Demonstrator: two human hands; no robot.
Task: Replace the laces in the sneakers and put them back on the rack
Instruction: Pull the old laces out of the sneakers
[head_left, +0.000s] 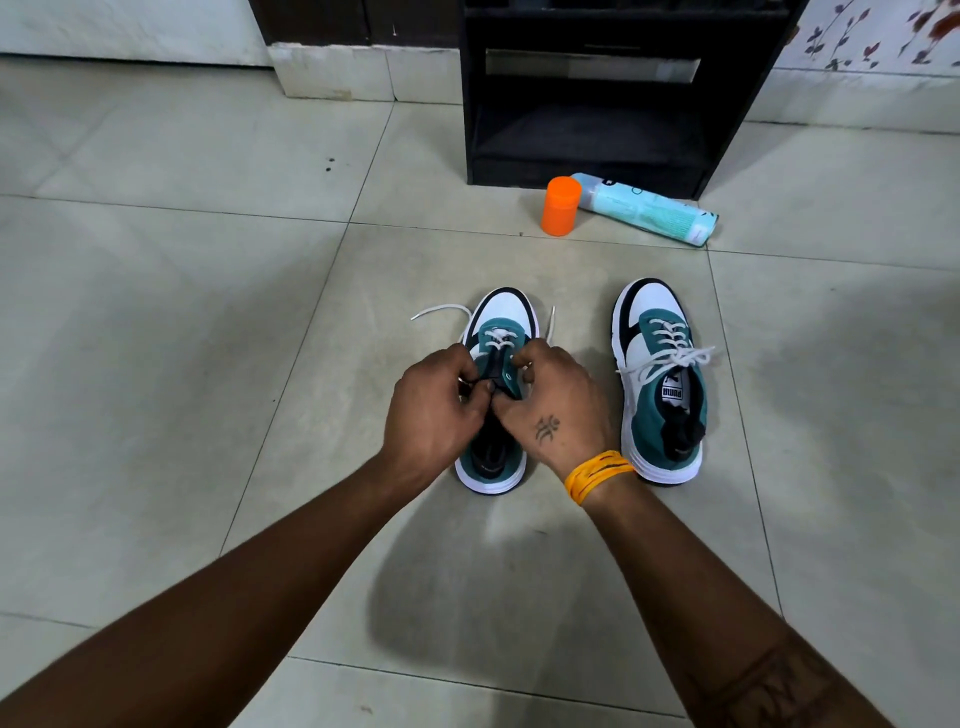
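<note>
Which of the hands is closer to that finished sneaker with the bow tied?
Right. The right hand works on the other shoe just beside the tied sneaker; the left hand sits farther off, across that shoe.

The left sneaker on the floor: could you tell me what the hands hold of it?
Both the left hand and right hand pinch the left sneaker at its tongue and upper eyelets.

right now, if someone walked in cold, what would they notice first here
Two hands meet at the centre of the floor, the left hand and the right hand working at the tongue of a teal and white sneaker whose white lace ends trail loose by its toe. Beside it to the right stands its mate, already laced and tied in a bow. Farther back, a bright orange cap stands before a black rack.
</note>
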